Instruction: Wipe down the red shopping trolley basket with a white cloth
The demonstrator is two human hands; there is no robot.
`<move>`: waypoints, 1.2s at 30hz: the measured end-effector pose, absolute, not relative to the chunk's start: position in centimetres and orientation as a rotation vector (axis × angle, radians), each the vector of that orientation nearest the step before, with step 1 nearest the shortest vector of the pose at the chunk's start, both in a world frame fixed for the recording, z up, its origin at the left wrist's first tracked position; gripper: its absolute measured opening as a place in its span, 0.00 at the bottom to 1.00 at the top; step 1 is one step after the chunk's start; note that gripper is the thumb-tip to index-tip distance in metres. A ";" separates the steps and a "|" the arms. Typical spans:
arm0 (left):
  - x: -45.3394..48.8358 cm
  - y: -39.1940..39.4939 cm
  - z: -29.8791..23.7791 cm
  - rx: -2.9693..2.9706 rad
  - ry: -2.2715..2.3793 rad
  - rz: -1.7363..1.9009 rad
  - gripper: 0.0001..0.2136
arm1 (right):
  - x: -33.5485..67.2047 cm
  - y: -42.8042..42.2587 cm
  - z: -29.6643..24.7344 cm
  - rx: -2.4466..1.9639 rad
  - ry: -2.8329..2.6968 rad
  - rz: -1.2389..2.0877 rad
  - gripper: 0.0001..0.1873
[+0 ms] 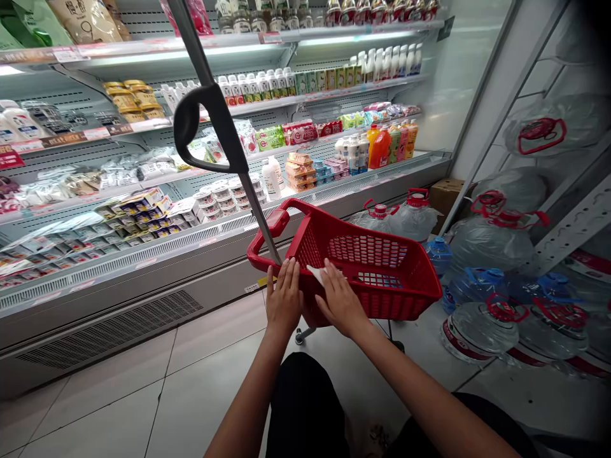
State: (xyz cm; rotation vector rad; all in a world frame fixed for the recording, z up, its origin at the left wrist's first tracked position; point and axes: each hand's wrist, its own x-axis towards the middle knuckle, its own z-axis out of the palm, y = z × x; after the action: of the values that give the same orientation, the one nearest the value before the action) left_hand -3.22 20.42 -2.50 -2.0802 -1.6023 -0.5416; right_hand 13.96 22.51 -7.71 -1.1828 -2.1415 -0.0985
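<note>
A red plastic shopping basket (pixel 382 280) on small wheels stands on the tiled floor in front of me, its grey pull handle (pixel 217 127) raised toward the upper left. My left hand (pixel 283 298) lies flat against the basket's near rim, fingers stretched out together. My right hand (pixel 340 299) rests on the same rim just to the right, fingers pressing a small white cloth or paper (pixel 317 273) against the plastic. The inside of the basket shows nothing in it.
A long open chiller (pixel 191 242) with shelves of milk bottles, yogurt cups and packets runs along the left and back. Large water jugs (pixel 491 318) with red and blue caps lie stacked on the floor at right, beside a cardboard box (pixel 446 191). My dark-trousered knees show at the bottom.
</note>
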 end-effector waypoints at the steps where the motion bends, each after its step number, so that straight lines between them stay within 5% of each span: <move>1: -3.0 20.2 -2.6 -2.076 -1.607 -0.546 0.32 | 13.1 22.5 -7.5 -1.153 -2.159 -0.098 0.41; 8: -2.4 19.1 -2.1 -2.063 -1.588 -0.516 0.33 | 10.1 21.8 -7.0 -1.050 -2.229 -0.153 0.48; 19: -2.1 18.4 -2.2 -2.100 -1.607 -0.567 0.30 | 22.2 18.7 -11.2 -1.286 -2.152 -0.227 0.44; 36: -0.3 17.8 -3.0 -2.060 -1.689 -0.600 0.35 | 16.4 21.7 -9.2 -1.139 -2.194 -0.188 0.40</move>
State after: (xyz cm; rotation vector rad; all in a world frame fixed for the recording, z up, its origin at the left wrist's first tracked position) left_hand -0.26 17.84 -3.01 -2.0600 -1.6891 -0.6003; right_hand 16.44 21.73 -9.23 -1.1391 -2.1939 -0.1876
